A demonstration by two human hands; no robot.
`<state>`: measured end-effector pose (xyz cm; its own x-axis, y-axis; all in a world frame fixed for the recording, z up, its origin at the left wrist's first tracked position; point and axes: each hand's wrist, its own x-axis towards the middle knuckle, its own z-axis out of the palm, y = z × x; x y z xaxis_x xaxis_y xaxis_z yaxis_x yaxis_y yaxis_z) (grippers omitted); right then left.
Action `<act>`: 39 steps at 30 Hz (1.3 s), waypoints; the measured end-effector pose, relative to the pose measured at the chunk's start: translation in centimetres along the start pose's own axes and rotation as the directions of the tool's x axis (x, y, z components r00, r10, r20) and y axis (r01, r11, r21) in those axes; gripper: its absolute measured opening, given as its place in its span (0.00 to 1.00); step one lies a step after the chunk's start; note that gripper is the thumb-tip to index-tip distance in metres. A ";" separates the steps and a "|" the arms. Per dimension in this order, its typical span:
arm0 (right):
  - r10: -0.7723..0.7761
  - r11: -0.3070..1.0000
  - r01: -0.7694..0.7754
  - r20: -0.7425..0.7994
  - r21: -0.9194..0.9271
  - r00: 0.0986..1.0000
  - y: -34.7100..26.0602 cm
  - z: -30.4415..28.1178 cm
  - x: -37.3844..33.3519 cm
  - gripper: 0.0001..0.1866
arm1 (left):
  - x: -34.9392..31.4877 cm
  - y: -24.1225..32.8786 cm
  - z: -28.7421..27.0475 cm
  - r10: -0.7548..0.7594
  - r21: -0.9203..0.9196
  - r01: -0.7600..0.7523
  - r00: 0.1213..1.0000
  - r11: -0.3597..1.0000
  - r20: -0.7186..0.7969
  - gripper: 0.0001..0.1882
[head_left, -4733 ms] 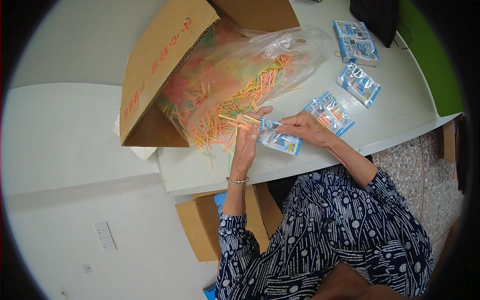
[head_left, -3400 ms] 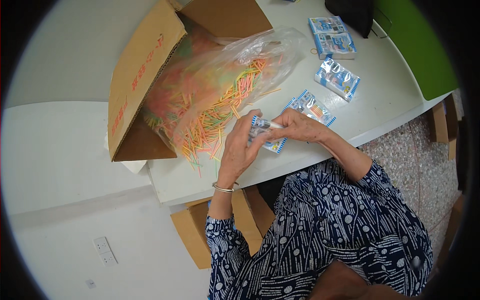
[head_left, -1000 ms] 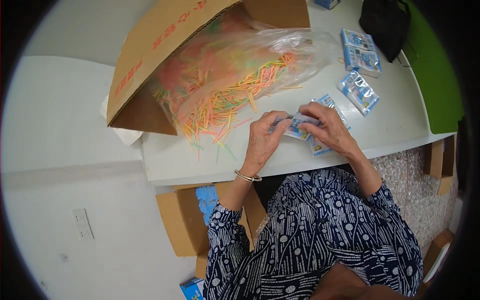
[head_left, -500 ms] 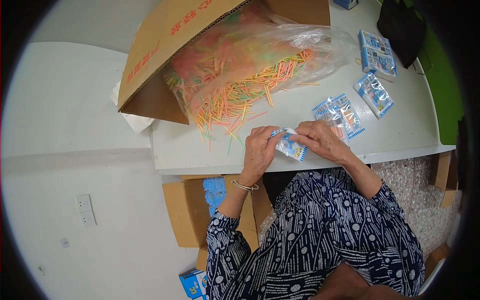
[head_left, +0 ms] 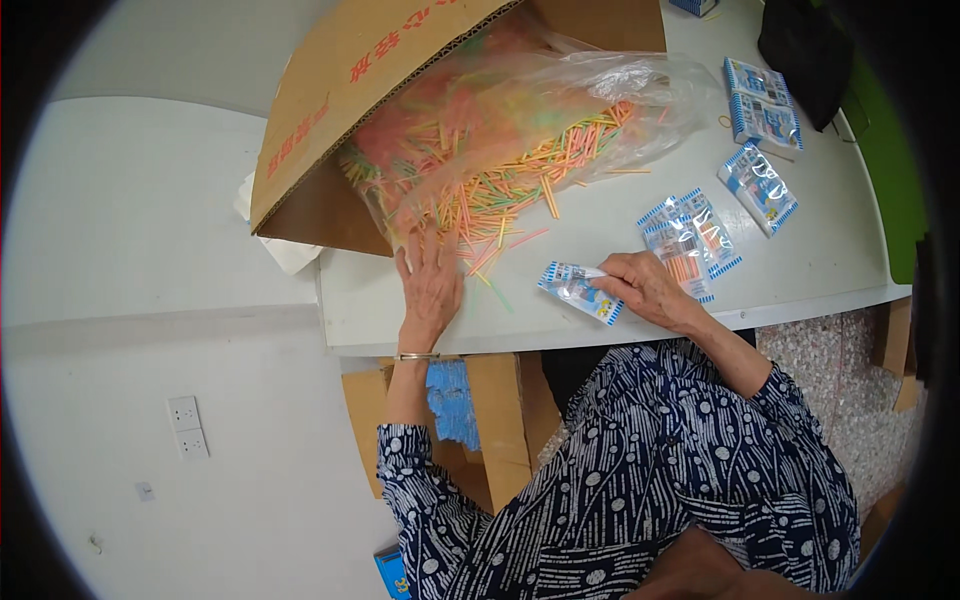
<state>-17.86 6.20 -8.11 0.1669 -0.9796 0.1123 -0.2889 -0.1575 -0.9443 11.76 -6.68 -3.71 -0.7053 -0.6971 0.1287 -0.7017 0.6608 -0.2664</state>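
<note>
My left hand (head_left: 431, 285) reaches over the near left edge of a loose pile of thin, straw-like coloured sticks (head_left: 490, 205). Its fingers are stretched out and apart, with the tips among the sticks. The pile, in pink, yellow, orange and green, spills from a clear plastic bag (head_left: 660, 85) lying at the mouth of a tipped cardboard box (head_left: 330, 130). Between the thumb and fingers of my right hand (head_left: 648, 287) is a small blue-and-white plastic packet (head_left: 578, 290), held just above the table's front edge. What the packet contains cannot be made out.
Several similar packets (head_left: 760, 188) lie on the white table (head_left: 830, 230) to the right, some overlapping, beside a black bag (head_left: 805, 55). Below the table, an open carton (head_left: 500, 420) holds blue packets (head_left: 453, 400). A white wall (head_left: 120, 400) rises at left.
My left hand has let go of the packet and moved left and up to the sticks, its fingers spreading. My right hand keeps hold of the packet. The view has shifted slightly.
</note>
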 end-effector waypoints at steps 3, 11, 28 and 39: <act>0.000 1.000 0.000 -0.011 -0.007 1.000 0.0 0.2 0.0 0.12 | 2.0 -0.6 1.0 0.099 0.024 -0.098 0.994 0.995 -0.038 0.34; -0.015 1.000 0.015 -0.008 0.010 1.000 -0.3 0.1 0.0 0.14 | 6.3 -1.5 3.9 0.105 0.063 -0.100 0.991 0.993 -0.089 0.32; 0.036 0.990 -0.031 -0.034 0.135 0.999 0.4 0.0 0.1 0.17 | 6.5 -1.3 2.7 -0.045 -0.117 0.025 0.983 0.993 -0.180 0.26; 0.237 0.865 -0.174 -0.079 0.470 0.968 0.6 0.0 1.3 0.15 | 6.9 0.0 -1.6 -0.247 -0.518 0.233 0.968 0.823 0.043 0.11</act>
<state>-17.80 4.81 -8.54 0.0184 -0.9957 -0.0910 0.1645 0.0928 -0.9820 6.74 -11.08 -1.28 -0.5049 -0.8502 0.1494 -0.7940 0.5253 0.3060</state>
